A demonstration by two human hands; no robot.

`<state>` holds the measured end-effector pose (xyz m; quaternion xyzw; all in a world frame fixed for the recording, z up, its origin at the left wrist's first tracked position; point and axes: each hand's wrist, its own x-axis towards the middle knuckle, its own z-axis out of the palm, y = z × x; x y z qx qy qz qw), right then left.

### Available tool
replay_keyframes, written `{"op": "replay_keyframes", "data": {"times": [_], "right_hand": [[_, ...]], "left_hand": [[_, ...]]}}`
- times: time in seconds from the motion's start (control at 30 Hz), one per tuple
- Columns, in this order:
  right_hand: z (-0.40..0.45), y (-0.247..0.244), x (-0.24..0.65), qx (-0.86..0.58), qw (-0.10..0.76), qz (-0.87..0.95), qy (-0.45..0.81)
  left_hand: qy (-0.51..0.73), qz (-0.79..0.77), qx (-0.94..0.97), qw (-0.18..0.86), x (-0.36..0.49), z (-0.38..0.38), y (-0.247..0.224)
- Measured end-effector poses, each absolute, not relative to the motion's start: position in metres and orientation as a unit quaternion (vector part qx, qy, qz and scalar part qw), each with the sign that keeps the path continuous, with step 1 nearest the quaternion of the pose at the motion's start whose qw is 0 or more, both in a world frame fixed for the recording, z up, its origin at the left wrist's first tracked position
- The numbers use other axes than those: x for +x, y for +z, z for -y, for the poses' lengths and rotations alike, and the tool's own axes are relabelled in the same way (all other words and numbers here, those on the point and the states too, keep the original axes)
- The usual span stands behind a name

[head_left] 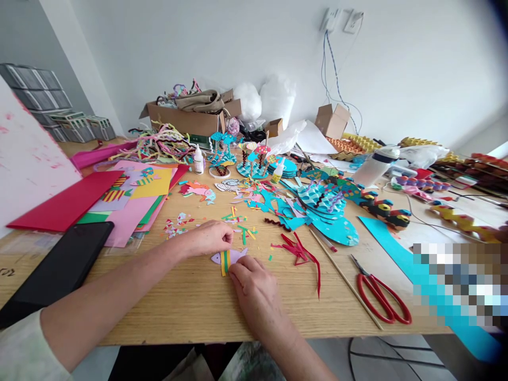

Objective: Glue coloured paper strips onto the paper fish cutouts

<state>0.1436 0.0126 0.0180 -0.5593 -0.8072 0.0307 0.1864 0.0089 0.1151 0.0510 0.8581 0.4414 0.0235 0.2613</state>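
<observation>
A small purple paper fish (pixel 238 255) lies on the wooden table, its head to the left, with yellow and green paper strips (pixel 225 263) across its body. My right hand (pixel 256 288) is closed at the lower ends of the strips, its fingertips touching them by the fish's lower edge. Just above the fish is my left hand (pixel 212 238), its fingers curled together; whatever may be between them is too small to make out. Cut strips of yellow and green paper (pixel 248 233) are scattered beyond the hands.
Red-handled scissors (pixel 383 299) and a wooden stick (pixel 345 278) lie at the right, near red ribbon strips (pixel 301 248). A black phone (pixel 59 264) and coloured paper sheets (pixel 130 211) are on the left. Glue bottles (pixel 199 160) and blue paper crafts (pixel 321 203) stand farther back.
</observation>
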Motion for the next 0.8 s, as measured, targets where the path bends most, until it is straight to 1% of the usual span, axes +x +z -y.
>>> {"op": "replay_keyframes", "data": {"times": [0.8], "right_hand": [[-0.0119, 0.0154, 0.1434, -0.562, 0.187, 0.806, 0.021]], "left_hand": [[0.009, -0.452, 0.859, 0.239, 0.0139, -0.1095, 0.0596]]}}
